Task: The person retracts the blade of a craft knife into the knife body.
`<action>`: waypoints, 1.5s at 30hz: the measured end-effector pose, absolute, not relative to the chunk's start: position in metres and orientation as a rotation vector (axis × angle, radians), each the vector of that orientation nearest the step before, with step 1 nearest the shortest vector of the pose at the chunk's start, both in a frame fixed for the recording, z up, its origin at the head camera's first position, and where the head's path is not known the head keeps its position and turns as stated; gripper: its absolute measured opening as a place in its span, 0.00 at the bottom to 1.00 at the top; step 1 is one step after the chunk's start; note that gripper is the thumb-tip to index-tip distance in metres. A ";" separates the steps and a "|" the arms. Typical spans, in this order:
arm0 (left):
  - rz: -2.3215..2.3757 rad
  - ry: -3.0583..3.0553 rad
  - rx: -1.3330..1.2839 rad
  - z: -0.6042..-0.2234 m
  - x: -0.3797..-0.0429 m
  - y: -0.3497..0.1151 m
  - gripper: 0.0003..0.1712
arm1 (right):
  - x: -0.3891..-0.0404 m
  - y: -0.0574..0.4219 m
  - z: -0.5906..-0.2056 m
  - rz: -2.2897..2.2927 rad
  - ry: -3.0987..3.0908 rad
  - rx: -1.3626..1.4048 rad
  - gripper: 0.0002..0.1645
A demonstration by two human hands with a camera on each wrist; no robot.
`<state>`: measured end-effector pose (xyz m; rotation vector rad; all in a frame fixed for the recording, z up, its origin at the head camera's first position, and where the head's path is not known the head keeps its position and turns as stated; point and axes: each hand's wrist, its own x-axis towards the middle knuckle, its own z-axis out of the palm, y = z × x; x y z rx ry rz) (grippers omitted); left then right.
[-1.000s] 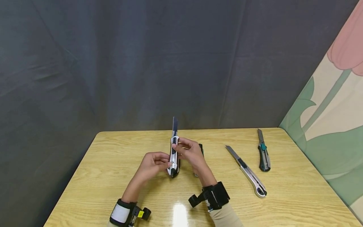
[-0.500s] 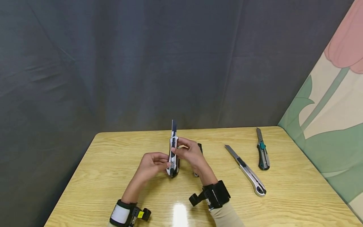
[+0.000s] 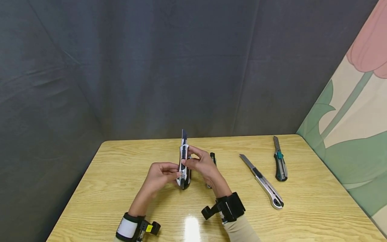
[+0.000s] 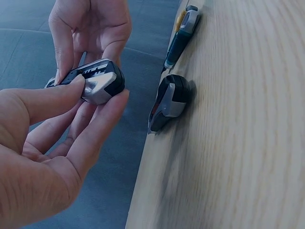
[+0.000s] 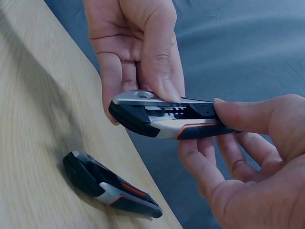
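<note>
Both hands hold a silver and black snap-off utility knife [image 3: 184, 151], its blade [image 3: 184, 135] pointing away toward the far edge. My left hand [image 3: 161, 174] pinches the rear end of the handle between thumb and fingers. Higher up, my right hand [image 3: 202, 165] grips the handle with the thumb pressing at the slider [image 5: 202, 110]. An orange stripe runs along the handle in the right wrist view. Below it on the wooden table lies a second utility knife [image 5: 112, 186] of like colours. Another dark knife [image 3: 213, 157] is partly hidden behind my right hand.
To the right on the table [image 3: 121, 188] lie a silver utility knife [image 3: 264, 185] and a black and teal one [image 3: 281, 163], both with blades out. A grey curtain [image 3: 181, 67] hangs behind the table. Flower-patterned fabric [image 3: 356, 134] borders the right side.
My right thumb has moved down the handle toward the rear, and less of the blade sticks out. The left hand keeps its pinch; the other knives lie still.
</note>
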<state>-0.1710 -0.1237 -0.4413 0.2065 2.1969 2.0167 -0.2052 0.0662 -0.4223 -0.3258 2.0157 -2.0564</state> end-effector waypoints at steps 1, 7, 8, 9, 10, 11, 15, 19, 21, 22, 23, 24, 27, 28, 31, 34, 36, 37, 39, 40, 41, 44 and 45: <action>2.019 2.197 0.206 -0.442 -0.171 -0.124 0.13 | -0.204 0.066 -0.419 -2.049 2.014 -0.324 0.25; 2.039 2.196 0.189 -0.442 -0.171 -0.125 0.14 | -0.193 0.066 -0.399 -2.050 1.988 -0.310 0.26; 2.044 2.200 0.188 -0.442 -0.172 -0.126 0.14 | -0.192 0.066 -0.398 -2.052 1.983 -0.309 0.26; 2.047 2.203 0.185 -0.442 -0.172 -0.126 0.15 | -0.191 0.065 -0.398 -2.054 1.980 -0.306 0.25; 2.049 2.207 0.186 -0.442 -0.172 -0.126 0.15 | -0.190 0.064 -0.397 -2.055 1.978 -0.305 0.25; 2.049 2.209 0.188 -0.442 -0.172 -0.127 0.15 | -0.190 0.064 -0.398 -2.051 1.978 -0.306 0.25; 2.041 2.195 0.169 -0.443 -0.173 -0.127 0.14 | -0.196 0.064 -0.407 -2.039 1.973 -0.305 0.24; 2.050 2.163 0.161 -0.444 -0.174 -0.127 0.14 | -0.203 0.064 -0.421 -2.053 1.961 -0.306 0.27; 2.063 2.149 0.158 -0.443 -0.173 -0.127 0.15 | -0.205 0.064 -0.425 -2.061 1.964 -0.304 0.27; 2.069 2.147 0.157 -0.443 -0.173 -0.126 0.15 | -0.206 0.064 -0.427 -2.062 1.966 -0.307 0.27; 2.078 2.142 0.152 -0.444 -0.172 -0.126 0.15 | -0.206 0.063 -0.428 -2.063 1.968 -0.313 0.28; 2.084 2.141 0.147 -0.444 -0.172 -0.126 0.15 | -0.206 0.063 -0.429 -2.063 1.970 -0.317 0.28; 2.091 2.154 0.147 -0.445 -0.172 -0.127 0.16 | -0.206 0.062 -0.431 -2.061 1.968 -0.333 0.28; 2.091 2.160 0.147 -0.444 -0.171 -0.127 0.16 | -0.206 0.062 -0.432 -2.058 1.967 -0.336 0.29; 2.085 2.175 0.148 -0.444 -0.171 -0.127 0.15 | -0.205 0.062 -0.432 -2.049 1.967 -0.339 0.30; 2.091 2.177 0.139 -0.443 -0.171 -0.127 0.15 | -0.204 0.063 -0.432 -2.036 1.963 -0.357 0.31; 2.100 2.167 0.137 -0.443 -0.171 -0.127 0.14 | -0.204 0.063 -0.432 -2.034 1.956 -0.374 0.32; 2.102 2.164 0.139 -0.444 -0.171 -0.127 0.14 | -0.204 0.063 -0.432 -2.036 1.951 -0.385 0.32; 2.107 2.161 0.139 -0.445 -0.171 -0.127 0.13 | -0.205 0.064 -0.432 -2.038 1.942 -0.403 0.33; 2.110 2.159 0.138 -0.445 -0.171 -0.127 0.13 | -0.205 0.064 -0.433 -2.038 1.940 -0.409 0.33; 2.115 2.153 0.135 -0.445 -0.171 -0.127 0.13 | -0.205 0.064 -0.433 -2.040 1.938 -0.416 0.34; 2.127 2.140 0.130 -0.445 -0.171 -0.127 0.14 | -0.204 0.064 -0.432 -2.036 1.952 -0.410 0.35; 2.130 2.134 0.134 -0.445 -0.172 -0.127 0.14 | -0.203 0.064 -0.431 -2.038 1.954 -0.399 0.36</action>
